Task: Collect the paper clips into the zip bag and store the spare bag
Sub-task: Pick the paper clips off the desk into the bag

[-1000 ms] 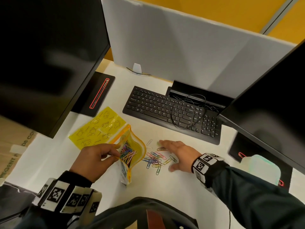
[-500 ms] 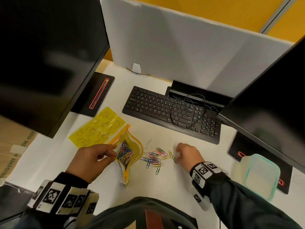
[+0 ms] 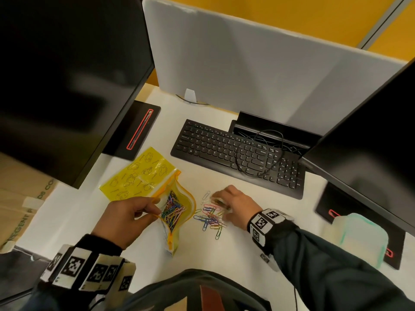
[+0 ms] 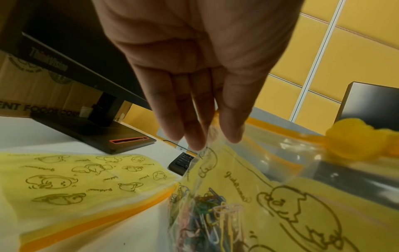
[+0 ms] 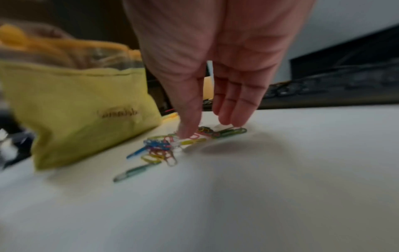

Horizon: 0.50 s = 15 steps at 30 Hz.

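My left hand (image 3: 155, 209) pinches the near rim of a yellow zip bag (image 3: 187, 204) and holds its mouth open; thumb and fingers (image 4: 194, 136) clamp the clear film. Several coloured paper clips lie inside the zip bag (image 4: 280, 196). To its right, loose paper clips (image 3: 211, 218) sit in a small pile on the white desk. My right hand (image 3: 221, 202) reaches down onto that pile, its fingertips (image 5: 187, 134) touching the paper clips (image 5: 164, 148) next to the bag (image 5: 86, 110). The spare bag (image 3: 139, 176), flat and yellow, lies behind the held one.
A black keyboard (image 3: 238, 156) with a looped cable on it lies behind the clips. Dark monitors stand at left (image 3: 62, 75) and right (image 3: 370, 153), with the left one's base (image 3: 134, 131) near the spare bag. A pale lidded container (image 3: 359, 239) stands at right.
My right hand drew back to the right with fingers curled, then came forward and left onto the clip pile again. The left hand kept hold of the bag's rim.
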Each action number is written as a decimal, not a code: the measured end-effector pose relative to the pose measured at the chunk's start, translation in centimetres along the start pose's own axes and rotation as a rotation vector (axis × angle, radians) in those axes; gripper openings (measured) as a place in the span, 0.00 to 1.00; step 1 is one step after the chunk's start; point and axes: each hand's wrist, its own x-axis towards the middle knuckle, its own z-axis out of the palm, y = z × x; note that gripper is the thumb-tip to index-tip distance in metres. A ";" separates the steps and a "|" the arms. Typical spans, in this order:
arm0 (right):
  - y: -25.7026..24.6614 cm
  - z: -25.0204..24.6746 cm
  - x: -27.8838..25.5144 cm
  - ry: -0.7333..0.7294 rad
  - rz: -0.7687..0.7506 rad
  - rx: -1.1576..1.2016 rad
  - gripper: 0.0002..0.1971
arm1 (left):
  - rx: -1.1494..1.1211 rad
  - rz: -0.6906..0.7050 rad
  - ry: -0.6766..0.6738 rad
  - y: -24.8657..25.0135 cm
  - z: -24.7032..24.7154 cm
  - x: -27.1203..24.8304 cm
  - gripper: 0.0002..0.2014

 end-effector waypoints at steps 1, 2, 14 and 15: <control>-0.2 -0.3 0.3 -0.064 -0.032 -0.098 0.38 | 0.000 0.000 0.001 0.0 0.0 0.0 0.17; -0.4 -0.5 0.6 -0.112 -0.064 -0.192 0.43 | -0.004 0.001 0.002 0.0 0.1 0.1 0.17; -2.2 0.0 4.0 -0.053 -0.118 -0.221 0.14 | 0.033 0.006 -0.006 0.0 -0.1 0.0 0.18; -2.3 0.2 4.0 -0.046 -0.108 -0.210 0.13 | 0.030 0.004 -0.004 0.0 -0.1 0.0 0.17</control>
